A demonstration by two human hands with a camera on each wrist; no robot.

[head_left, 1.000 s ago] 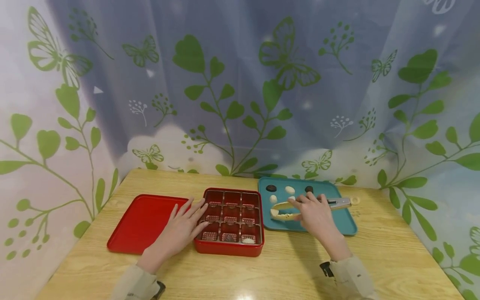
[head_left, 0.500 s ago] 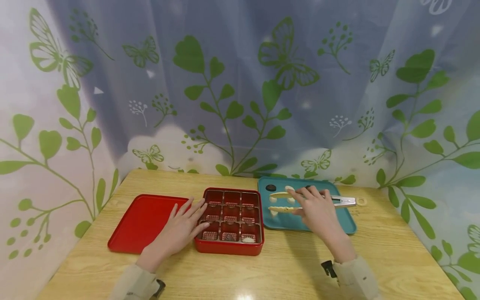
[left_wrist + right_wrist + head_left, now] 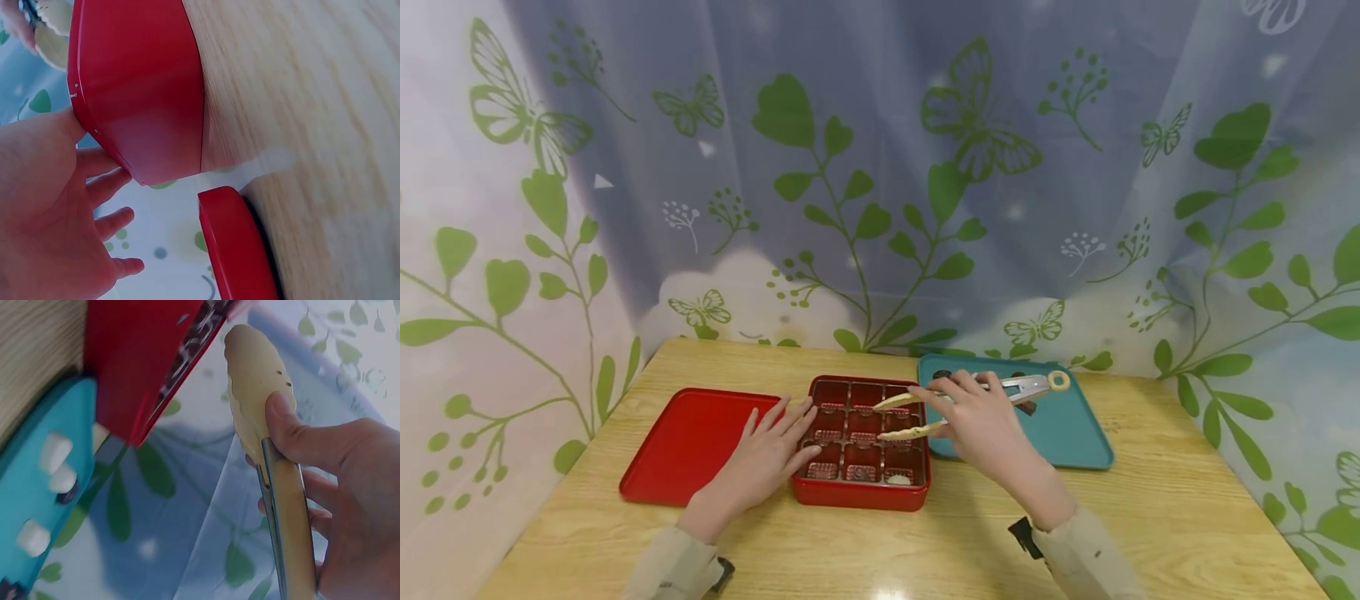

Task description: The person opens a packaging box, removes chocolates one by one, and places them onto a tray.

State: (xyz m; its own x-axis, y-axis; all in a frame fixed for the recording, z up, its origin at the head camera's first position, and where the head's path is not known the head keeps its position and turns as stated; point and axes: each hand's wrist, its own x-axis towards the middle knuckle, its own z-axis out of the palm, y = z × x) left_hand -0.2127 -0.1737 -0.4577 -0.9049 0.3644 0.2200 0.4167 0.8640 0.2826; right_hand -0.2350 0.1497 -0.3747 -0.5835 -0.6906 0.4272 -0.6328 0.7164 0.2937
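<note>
My right hand (image 3: 988, 425) grips a pair of tongs (image 3: 256, 381), with metal arms and cream scalloped ends. The tong ends stand apart over the middle of a red box (image 3: 859, 497), and nothing shows between them in the head view. The box has nine compartments. A white piece (image 3: 898, 480) lies in its near right compartment and a dark piece (image 3: 861, 473) in the near middle one. My left hand (image 3: 756, 454) rests on the box's left rim, fingers spread and straight. In the left wrist view its thumb and fingertips are right at that rim.
A red lid (image 3: 688, 450) lies to the left of the box. At the right is a teal tray (image 3: 1071, 433), partly hidden by the right hand. It bears white pieces (image 3: 56, 452) and dark pieces (image 3: 942, 374). A patterned curtain (image 3: 880, 208) stands behind the wooden table (image 3: 970, 542).
My right hand has moved left with the tongs, from over the teal tray to over the box. The tong ends have spread further apart. The left hand stays on the box.
</note>
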